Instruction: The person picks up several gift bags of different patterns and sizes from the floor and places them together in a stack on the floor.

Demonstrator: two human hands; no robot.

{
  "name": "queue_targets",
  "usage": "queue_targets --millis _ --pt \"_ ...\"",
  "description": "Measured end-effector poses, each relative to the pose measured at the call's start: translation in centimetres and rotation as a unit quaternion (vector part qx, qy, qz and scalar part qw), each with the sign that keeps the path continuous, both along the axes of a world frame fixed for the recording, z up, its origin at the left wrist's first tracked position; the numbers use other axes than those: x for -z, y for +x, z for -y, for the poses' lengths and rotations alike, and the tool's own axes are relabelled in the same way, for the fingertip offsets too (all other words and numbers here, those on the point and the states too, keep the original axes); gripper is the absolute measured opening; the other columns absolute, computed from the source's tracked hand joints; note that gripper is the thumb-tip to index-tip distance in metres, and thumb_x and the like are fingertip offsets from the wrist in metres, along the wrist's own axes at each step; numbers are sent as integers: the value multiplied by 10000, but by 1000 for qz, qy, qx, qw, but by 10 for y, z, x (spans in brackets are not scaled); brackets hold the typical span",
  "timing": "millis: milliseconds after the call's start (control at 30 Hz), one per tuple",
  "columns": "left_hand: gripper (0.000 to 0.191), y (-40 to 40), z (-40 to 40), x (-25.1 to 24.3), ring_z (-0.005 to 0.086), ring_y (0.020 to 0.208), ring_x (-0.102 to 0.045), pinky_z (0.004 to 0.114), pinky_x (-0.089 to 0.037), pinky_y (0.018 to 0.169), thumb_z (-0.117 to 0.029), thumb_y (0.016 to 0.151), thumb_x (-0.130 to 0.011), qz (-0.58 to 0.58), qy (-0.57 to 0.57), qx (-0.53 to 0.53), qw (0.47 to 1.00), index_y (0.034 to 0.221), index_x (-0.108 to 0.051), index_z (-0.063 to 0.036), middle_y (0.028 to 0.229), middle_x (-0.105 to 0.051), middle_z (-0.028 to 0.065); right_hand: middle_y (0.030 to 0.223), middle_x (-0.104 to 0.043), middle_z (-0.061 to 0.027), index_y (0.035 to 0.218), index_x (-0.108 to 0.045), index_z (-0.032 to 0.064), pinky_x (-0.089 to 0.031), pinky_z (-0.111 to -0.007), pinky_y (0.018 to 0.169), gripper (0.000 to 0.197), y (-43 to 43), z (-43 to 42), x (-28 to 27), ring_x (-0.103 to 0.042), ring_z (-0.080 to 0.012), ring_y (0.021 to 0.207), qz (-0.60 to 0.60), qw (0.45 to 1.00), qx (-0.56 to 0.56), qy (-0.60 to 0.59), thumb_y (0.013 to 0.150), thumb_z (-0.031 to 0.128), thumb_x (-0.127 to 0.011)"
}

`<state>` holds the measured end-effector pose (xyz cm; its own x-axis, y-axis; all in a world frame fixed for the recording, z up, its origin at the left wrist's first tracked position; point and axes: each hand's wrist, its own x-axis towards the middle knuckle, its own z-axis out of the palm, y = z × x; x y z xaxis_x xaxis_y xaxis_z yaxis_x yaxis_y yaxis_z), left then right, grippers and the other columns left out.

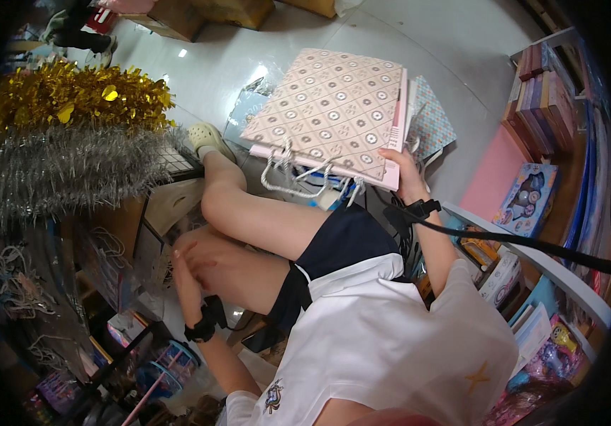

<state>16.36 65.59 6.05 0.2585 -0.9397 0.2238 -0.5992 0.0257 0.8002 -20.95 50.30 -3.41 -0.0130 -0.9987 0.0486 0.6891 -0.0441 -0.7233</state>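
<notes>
My right hand [409,175] grips the near right edge of a stack of flat paper gift bags. The top gift bag [327,106] is pale pink with a diamond grid and small flowers. White rope handles [297,170] hang off its near side, over my lap. My left hand [191,266] is empty, its fingers spread, at my left knee. Under the stack, a blue and orange patterned bag [433,120] shows at the right. A light blue printed item [247,113] under clear plastic sticks out at the left.
Gold tinsel [87,98] and silver tinsel [71,175] bulge from a rack at the left. A shelf on the right carries books [542,109] and a boxed toy [527,199]. A black cable [523,242] crosses by my right wrist. Cardboard boxes [172,18] and a person's leg [79,40] are farther off.
</notes>
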Motion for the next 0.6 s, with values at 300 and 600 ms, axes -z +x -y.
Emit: queue_targets --millis 300,600 --pt "525 14 -186 33 45 300 -220 173 -166 298 -431 891 -213 -242 -81 -135 957 1015 -495 -6 549 -550 49 915 -572 -82 973 -526 25 -468 -300 693 290 4 20 8 -561 -186 805 46 997 -49 46 723 167 -561" --pt "493 76 -90 -39 47 285 -231 176 -170 300 -401 897 -232 -295 31 -72 952 1049 -470 3 545 -533 61 904 -562 -73 901 -542 71 -426 -352 712 247 21 183 1 -532 -201 825 130 975 94 156 677 142 -618"
